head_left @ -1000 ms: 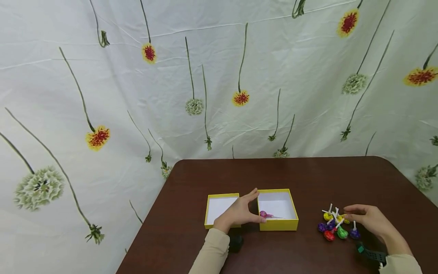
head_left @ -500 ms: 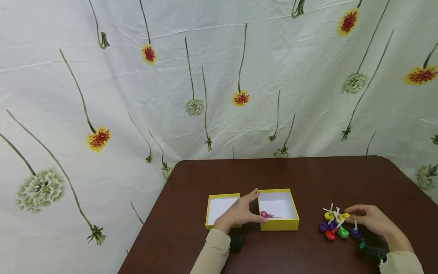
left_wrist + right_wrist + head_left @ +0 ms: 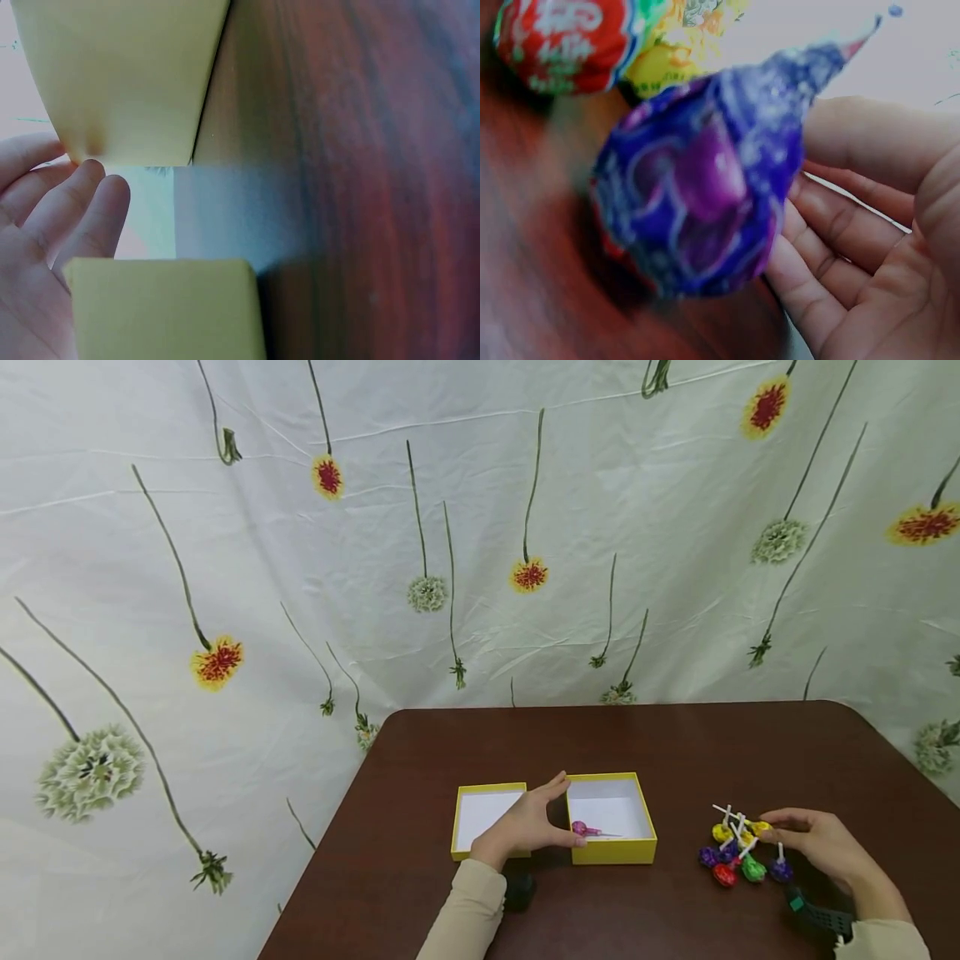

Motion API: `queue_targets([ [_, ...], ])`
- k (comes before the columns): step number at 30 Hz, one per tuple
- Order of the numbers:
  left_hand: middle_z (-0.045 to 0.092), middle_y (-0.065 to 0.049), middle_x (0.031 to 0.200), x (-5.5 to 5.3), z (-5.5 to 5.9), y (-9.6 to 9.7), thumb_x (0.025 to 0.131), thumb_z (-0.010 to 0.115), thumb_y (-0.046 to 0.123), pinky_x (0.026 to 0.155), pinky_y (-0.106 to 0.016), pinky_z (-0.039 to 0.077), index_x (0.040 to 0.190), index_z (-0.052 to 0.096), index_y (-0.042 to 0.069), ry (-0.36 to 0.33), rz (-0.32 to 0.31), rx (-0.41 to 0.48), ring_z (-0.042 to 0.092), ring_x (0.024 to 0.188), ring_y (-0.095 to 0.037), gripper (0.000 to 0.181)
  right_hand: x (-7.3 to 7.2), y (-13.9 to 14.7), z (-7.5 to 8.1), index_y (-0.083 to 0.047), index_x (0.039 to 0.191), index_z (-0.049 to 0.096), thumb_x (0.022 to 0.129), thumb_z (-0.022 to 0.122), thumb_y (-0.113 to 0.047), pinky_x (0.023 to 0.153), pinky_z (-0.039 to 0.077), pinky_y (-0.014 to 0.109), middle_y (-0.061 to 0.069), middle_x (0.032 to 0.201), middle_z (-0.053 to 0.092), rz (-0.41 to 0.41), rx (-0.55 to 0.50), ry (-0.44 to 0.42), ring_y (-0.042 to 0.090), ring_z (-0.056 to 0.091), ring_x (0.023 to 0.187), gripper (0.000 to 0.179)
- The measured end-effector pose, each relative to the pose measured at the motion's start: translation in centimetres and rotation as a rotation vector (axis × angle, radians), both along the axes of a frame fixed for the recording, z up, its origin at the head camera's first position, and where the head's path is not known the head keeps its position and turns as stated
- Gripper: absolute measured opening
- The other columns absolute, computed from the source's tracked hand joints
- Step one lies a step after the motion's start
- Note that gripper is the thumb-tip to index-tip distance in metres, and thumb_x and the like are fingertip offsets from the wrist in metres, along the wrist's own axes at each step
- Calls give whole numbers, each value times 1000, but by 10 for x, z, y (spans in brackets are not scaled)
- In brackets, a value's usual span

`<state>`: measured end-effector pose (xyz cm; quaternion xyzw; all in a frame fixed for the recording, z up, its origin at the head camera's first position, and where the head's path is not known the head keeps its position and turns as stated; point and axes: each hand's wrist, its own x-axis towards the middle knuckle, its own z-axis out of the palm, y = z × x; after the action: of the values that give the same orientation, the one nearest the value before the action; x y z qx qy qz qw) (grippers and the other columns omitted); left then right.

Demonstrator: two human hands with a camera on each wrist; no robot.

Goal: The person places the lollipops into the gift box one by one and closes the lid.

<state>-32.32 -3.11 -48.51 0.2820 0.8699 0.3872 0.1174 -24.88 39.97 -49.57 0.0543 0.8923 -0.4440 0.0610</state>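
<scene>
My left hand (image 3: 522, 825) grips the left side of an open yellow box (image 3: 611, 852), thumb at the near corner and fingers at the far one. In the left wrist view its fingertips (image 3: 91, 171) touch the box wall (image 3: 127, 82). Inside the box lies a pink lollipop (image 3: 579, 828). At the right, my right hand (image 3: 821, 847) pinches a yellow lollipop (image 3: 760, 827) at the edge of a small pile. Around it lie a green lollipop (image 3: 753, 869), a red lollipop (image 3: 724, 875) and several others. A purple lollipop (image 3: 697, 187) blocks part of the right wrist view.
A shallow yellow box lid (image 3: 483, 818) with a white inside lies left of the box, partly behind my left hand. Everything stands on a dark brown table (image 3: 570, 739). A white cloth with printed flowers (image 3: 480, 543) hangs behind it.
The yellow lollipop at my right fingertips has risen slightly, its white stick now pointing up and left. My left hand and the box keep their place.
</scene>
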Motion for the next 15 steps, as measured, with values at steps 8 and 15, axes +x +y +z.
queue_targets([
  [8, 24, -1, 167, 0, 0, 0, 78, 84, 45, 115, -54, 38, 158, 34, 14, 4, 2, -10, 32, 150, -30, 100, 0, -2, 4, 6, 121, 66, 96, 68, -38, 88, 52, 54, 16, 119, 69, -45, 16, 38, 45, 57, 117, 51],
  [15, 24, -1, 167, 1, 1, 1, 78, 84, 45, 115, -53, 39, 158, 34, 14, 6, 1, -17, 32, 150, -30, 99, -1, -7, 15, 8, 121, 64, 95, 68, -40, 78, 55, 43, 14, 114, 71, -91, 20, 93, 10, 65, 90, 55],
])
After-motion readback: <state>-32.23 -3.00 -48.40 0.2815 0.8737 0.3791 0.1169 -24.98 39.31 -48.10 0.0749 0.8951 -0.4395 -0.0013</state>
